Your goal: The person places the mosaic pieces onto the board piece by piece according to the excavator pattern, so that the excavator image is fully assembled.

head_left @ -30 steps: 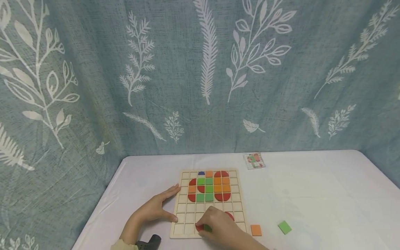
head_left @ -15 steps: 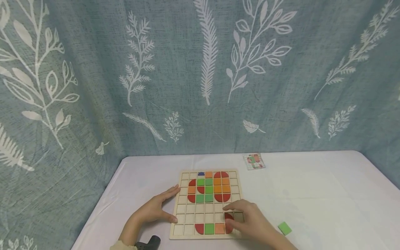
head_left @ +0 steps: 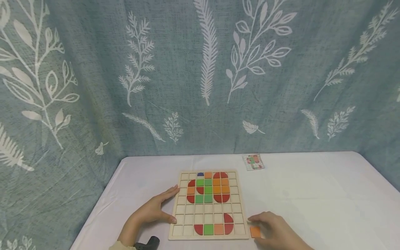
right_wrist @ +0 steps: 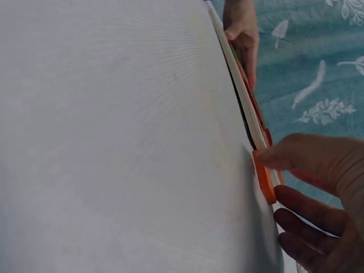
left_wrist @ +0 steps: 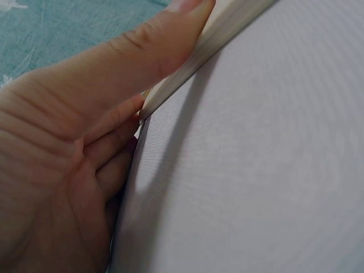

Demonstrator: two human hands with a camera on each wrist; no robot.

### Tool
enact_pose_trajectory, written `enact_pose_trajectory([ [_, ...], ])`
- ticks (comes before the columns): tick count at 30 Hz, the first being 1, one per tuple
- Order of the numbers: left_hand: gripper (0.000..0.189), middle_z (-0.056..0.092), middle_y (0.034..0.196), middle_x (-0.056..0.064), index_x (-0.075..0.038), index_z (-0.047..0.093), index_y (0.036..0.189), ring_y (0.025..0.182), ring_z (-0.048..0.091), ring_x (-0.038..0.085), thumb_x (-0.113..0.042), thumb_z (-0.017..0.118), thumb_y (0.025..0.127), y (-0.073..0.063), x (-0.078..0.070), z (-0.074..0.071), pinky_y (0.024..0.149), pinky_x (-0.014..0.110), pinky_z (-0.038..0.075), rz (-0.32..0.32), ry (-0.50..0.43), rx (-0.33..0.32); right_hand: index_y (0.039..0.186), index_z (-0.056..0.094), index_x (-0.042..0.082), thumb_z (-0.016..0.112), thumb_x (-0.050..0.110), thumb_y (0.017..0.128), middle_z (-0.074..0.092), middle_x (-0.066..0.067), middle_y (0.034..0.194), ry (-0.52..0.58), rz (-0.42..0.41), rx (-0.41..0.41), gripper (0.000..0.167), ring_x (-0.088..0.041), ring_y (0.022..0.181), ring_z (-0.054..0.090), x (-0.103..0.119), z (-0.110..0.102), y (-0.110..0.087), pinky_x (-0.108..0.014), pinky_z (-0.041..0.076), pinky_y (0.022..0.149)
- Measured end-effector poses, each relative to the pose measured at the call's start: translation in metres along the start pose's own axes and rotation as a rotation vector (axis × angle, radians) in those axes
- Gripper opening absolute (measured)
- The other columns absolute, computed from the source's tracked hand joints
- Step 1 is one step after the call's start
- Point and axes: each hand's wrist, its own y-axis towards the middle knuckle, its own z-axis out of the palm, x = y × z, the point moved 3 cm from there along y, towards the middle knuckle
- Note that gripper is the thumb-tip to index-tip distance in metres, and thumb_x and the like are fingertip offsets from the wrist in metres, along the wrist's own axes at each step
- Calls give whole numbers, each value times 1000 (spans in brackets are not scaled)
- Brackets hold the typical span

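Observation:
A wooden grid board lies on the white table with colored tiles in its upper cells and a short group in its lower rows. My left hand steadies the board's left edge, fingers spread and the thumb against the rim in the left wrist view. Beside the board's lower right corner, an orange square tile rests on the tablecloth. My right hand has its thumb and fingers about that tile; in the right wrist view they meet opposite ends of the orange tile.
Behind the board to the right lies a small printed pattern card. A blue half-round tile sits in the top row. The patterned curtain hangs behind the table's far edge.
My right hand has moved from the board's bottom row rightward to the loose orange tile. An orange tile beside the green one came into view. The loose green tile is now hidden behind the hand.

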Motion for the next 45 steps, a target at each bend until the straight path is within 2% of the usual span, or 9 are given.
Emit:
enact_pose_trajectory([
  [6, 100, 26, 150, 15, -7, 38, 140, 137, 18, 41, -30, 85, 55, -1, 1, 1, 108, 59, 16, 0, -21, 2, 102, 67, 23, 75, 22, 74, 63, 12, 104, 7, -1, 15, 29, -12, 100, 57, -6, -2, -1, -30, 50, 86],
  [9, 101, 26, 150, 15, -6, 39, 140, 137, 19, 41, -31, 85, 54, -1, 3, 1, 109, 58, 16, 4, -28, 2, 97, 68, 23, 75, 22, 74, 65, 14, 100, -3, -29, -16, 25, -8, 95, 57, -3, -6, 3, -29, 51, 83],
  [12, 102, 26, 150, 14, -7, 39, 140, 137, 19, 39, -32, 85, 53, -1, 4, 2, 109, 58, 16, -5, -27, -1, 95, 69, 21, 75, 21, 75, 66, 14, 96, 5, -100, -79, 20, -4, 91, 59, 3, -10, 9, -26, 52, 79],
  [16, 102, 26, 150, 14, -7, 39, 140, 137, 19, 40, -31, 85, 52, 0, 3, 1, 109, 58, 15, -10, -25, -5, 93, 69, 21, 73, 21, 78, 66, 15, 94, 47, -179, -112, 16, -2, 87, 59, 12, -10, 20, -24, 52, 76],
  [21, 102, 25, 150, 14, -7, 39, 140, 137, 18, 40, -31, 85, 53, -1, 4, 1, 109, 59, 14, -8, -27, -1, 92, 69, 17, 73, 17, 79, 67, 11, 91, 86, -329, -145, 14, -2, 83, 60, 29, 3, 38, -24, 53, 74],
  [24, 102, 25, 150, 14, -7, 38, 140, 137, 18, 40, -33, 84, 53, 0, 6, 2, 109, 59, 14, -10, -24, -2, 92, 69, 15, 73, 17, 79, 68, 8, 90, 109, -396, -128, 13, -2, 82, 60, 42, 13, 51, -24, 54, 74],
  [33, 101, 26, 150, 14, -7, 39, 140, 137, 19, 40, -33, 85, 54, 0, 3, 2, 108, 59, 15, -1, -13, -1, 93, 72, 14, 72, 20, 80, 68, 12, 91, 72, -399, -16, 14, -1, 88, 58, 76, 44, 86, -21, 51, 80],
  [38, 102, 26, 150, 14, -7, 38, 140, 137, 19, 40, -33, 84, 54, 0, 2, 2, 109, 58, 16, -11, -12, -1, 92, 73, 13, 72, 20, 81, 69, 10, 90, 2, -407, -11, 13, 0, 87, 59, 85, 55, 99, -17, 50, 76],
  [45, 102, 26, 150, 13, -8, 39, 141, 137, 18, 39, -34, 85, 53, -1, 3, 1, 109, 58, 15, -17, -18, 2, 90, 73, 13, 72, 16, 80, 69, 8, 89, -105, -378, -49, 11, -3, 87, 60, 88, 62, 114, -19, 51, 78],
])
